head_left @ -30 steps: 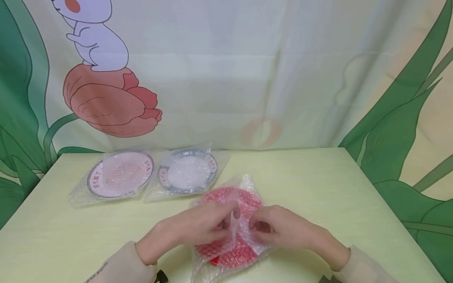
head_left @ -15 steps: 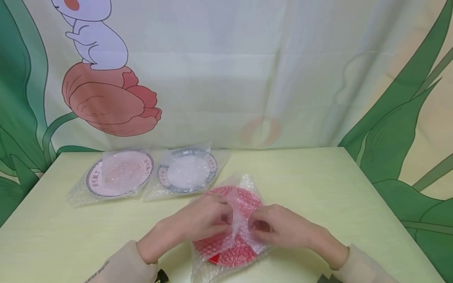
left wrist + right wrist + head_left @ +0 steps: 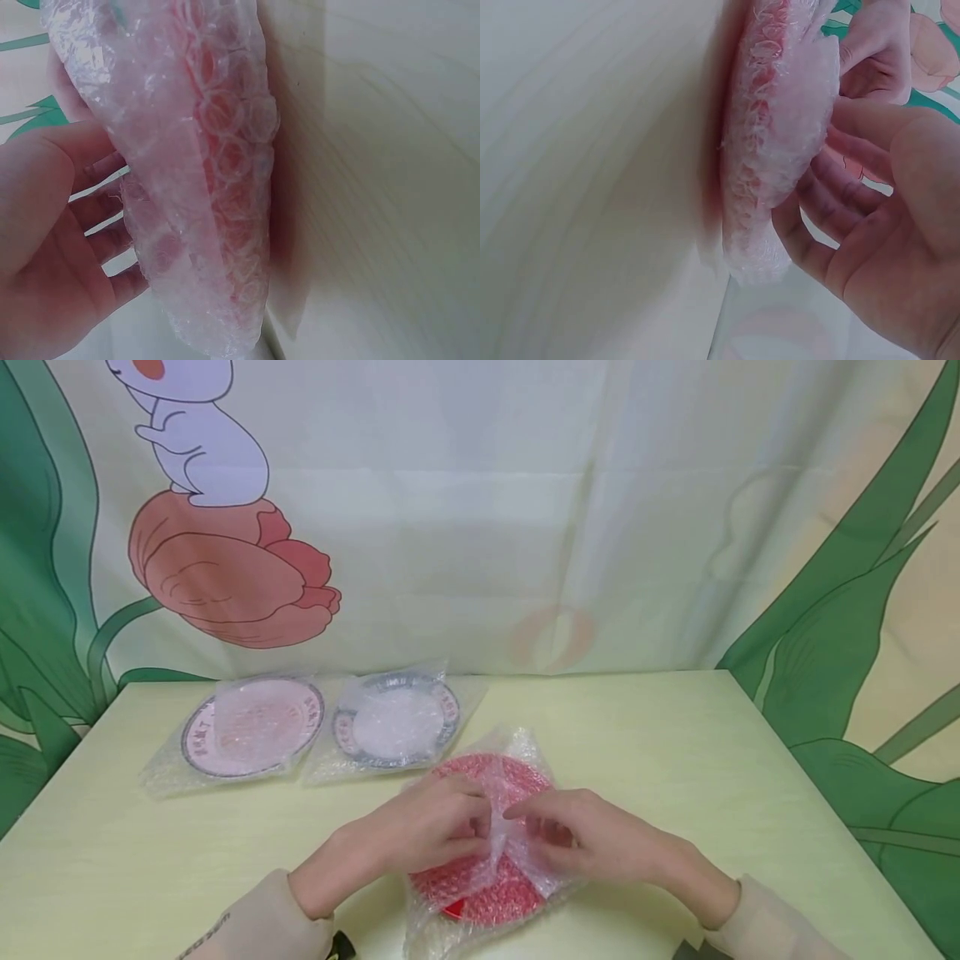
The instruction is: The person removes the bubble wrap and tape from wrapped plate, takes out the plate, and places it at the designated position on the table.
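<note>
Okay, left hand is curled in nearly closed, thumb and fingertips seemingly pinching the bubble wrap; right hand is looser, forefinger stretched out, the rest bent round a raised flap. Step in hand looks like working that flap over the red disc, which lies wrapped on the table under both hands, so next move probably calls for firm grip on both edges, disc flat. Behind, leftward: wrapped grey-rimmed plate, then pink-faced plate, curtain beyond.
</note>
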The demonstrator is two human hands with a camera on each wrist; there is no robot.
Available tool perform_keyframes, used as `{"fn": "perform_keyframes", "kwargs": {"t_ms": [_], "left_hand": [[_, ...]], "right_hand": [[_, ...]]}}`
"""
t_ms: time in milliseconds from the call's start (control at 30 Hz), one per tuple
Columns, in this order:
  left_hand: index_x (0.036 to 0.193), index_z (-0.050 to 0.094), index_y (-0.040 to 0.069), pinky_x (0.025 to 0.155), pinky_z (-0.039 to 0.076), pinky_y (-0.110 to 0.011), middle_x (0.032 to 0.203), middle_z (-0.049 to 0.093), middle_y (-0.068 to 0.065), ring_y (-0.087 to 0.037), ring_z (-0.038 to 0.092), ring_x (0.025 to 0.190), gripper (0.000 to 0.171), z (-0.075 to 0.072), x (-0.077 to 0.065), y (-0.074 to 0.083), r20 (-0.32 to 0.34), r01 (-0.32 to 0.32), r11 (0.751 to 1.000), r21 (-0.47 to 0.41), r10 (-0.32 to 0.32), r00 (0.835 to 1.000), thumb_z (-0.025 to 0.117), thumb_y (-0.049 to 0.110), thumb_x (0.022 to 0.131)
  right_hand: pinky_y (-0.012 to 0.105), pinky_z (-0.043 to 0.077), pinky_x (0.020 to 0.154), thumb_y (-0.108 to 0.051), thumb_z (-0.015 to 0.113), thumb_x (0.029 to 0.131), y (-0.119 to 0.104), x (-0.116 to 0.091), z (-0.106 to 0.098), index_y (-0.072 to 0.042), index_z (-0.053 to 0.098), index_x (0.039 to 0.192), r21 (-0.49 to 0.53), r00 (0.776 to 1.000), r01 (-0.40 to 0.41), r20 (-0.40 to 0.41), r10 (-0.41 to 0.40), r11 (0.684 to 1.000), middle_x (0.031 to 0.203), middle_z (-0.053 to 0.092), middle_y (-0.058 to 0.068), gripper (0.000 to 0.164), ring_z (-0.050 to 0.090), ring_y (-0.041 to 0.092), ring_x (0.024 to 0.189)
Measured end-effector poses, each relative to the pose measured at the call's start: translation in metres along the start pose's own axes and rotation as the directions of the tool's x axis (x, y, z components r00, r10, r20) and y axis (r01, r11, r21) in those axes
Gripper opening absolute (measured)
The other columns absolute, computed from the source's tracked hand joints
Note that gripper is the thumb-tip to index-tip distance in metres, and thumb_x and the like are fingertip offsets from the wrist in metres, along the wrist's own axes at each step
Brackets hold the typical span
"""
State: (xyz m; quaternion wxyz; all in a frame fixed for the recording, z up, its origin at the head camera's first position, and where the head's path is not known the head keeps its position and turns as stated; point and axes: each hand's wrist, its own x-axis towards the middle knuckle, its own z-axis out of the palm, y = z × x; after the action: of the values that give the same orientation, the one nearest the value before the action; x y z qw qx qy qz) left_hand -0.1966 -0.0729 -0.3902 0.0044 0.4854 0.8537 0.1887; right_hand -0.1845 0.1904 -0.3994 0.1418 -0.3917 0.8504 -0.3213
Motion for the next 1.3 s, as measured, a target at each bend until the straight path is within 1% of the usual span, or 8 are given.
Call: {"fn": "perform_keyframes", "kwargs": {"t_ms": [133,267,367,533,800,967,1100,1300], "left_hand": [[0.085,0.07,0.017,0.079,0.051,-0.023,0.082,0.064,0.011,-0.002,0.057,0.077,0.012,0.0,0.0,0.0,-0.001,-0.012,1.0,0.002,0.012,1.0,0.081,0.02,0.089],[0.085,0.071,0.017,0.078,0.051,-0.023,0.083,0.065,0.011,-0.002,0.058,0.077,0.012,-0.001,0.0,0.001,-0.001,-0.028,1.0,0.005,0.028,1.0,0.081,0.019,0.089],[0.085,0.07,0.017,0.078,0.051,-0.023,0.083,0.065,0.011,-0.003,0.058,0.077,0.011,0.0,0.0,0.0,0.004,-0.039,0.999,0.013,0.039,0.999,0.081,0.019,0.089],[0.085,0.07,0.016,0.077,0.051,-0.021,0.084,0.065,0.01,-0.003,0.059,0.077,0.011,0.001,0.0,-0.001,0.013,-0.047,0.999,-0.001,0.047,0.999,0.081,0.016,0.089],[0.088,0.072,0.015,0.075,0.051,-0.018,0.083,0.066,0.011,-0.002,0.06,0.076,0.008,0.002,0.0,0.0,0.047,-0.011,0.999,-0.051,0.014,0.999,0.08,0.014,0.089],[0.09,0.073,0.015,0.075,0.05,-0.016,0.084,0.066,0.011,-0.001,0.06,0.077,0.007,0.005,0.001,-0.002,0.045,-0.011,0.999,-0.035,0.013,0.999,0.08,0.017,0.09],[0.091,0.072,0.015,0.075,0.051,-0.017,0.084,0.067,0.01,-0.002,0.061,0.077,0.007,0.005,0.001,-0.003,0.039,-0.019,0.999,-0.03,0.02,0.999,0.079,0.017,0.09],[0.089,0.07,0.016,0.074,0.05,-0.017,0.083,0.065,0.011,-0.001,0.059,0.076,0.009,0.004,0.001,-0.003,0.046,-0.025,0.999,-0.032,0.027,0.999,0.079,0.016,0.09]], "right_hand": [[0.025,0.055,0.073,-0.011,0.069,0.098,0.0,0.0,0.0,-0.015,0.062,0.138,-0.019,0.998,0.065,0.017,-0.064,0.998,0.098,0.063,-0.011,0.041,0.059,0.006,0.081],[0.025,0.055,0.07,-0.011,0.069,0.097,0.001,0.001,0.001,-0.019,0.066,0.133,-0.045,0.994,0.106,0.026,-0.105,0.993,0.1,0.064,-0.01,0.037,0.057,0.004,0.079],[0.025,0.055,0.071,-0.012,0.07,0.098,0.0,0.0,0.002,-0.021,0.068,0.128,-0.046,0.995,0.098,0.033,-0.096,0.994,0.105,0.065,-0.011,0.032,0.057,0.004,0.081],[0.024,0.055,0.079,-0.016,0.071,0.098,0.0,-0.001,0.002,-0.019,0.07,0.124,-0.048,0.995,0.085,0.057,-0.082,0.995,0.11,0.065,-0.01,0.026,0.059,0.005,0.088],[0.022,0.053,0.079,-0.017,0.07,0.099,0.001,-0.001,0.005,-0.019,0.072,0.122,-0.078,0.99,0.114,0.087,-0.108,0.99,0.111,0.065,-0.01,0.023,0.058,0.004,0.087],[0.024,0.054,0.073,-0.014,0.07,0.098,0.0,0.003,0.005,-0.017,0.071,0.121,-0.076,0.992,0.12,0.051,-0.116,0.99,0.101,0.064,-0.01,0.023,0.056,0.005,0.081],[0.026,0.054,0.069,-0.01,0.07,0.097,-0.001,0.007,0.005,-0.017,0.072,0.117,-0.024,0.996,0.087,0.02,-0.087,0.996,0.095,0.063,-0.012,0.021,0.055,0.005,0.075],[0.024,0.053,0.066,-0.012,0.073,0.096,-0.002,0.008,0.011,-0.019,0.074,0.108,0.034,0.998,0.06,-0.017,-0.059,0.998,0.089,0.065,-0.014,0.013,0.057,0.005,0.073]]}}
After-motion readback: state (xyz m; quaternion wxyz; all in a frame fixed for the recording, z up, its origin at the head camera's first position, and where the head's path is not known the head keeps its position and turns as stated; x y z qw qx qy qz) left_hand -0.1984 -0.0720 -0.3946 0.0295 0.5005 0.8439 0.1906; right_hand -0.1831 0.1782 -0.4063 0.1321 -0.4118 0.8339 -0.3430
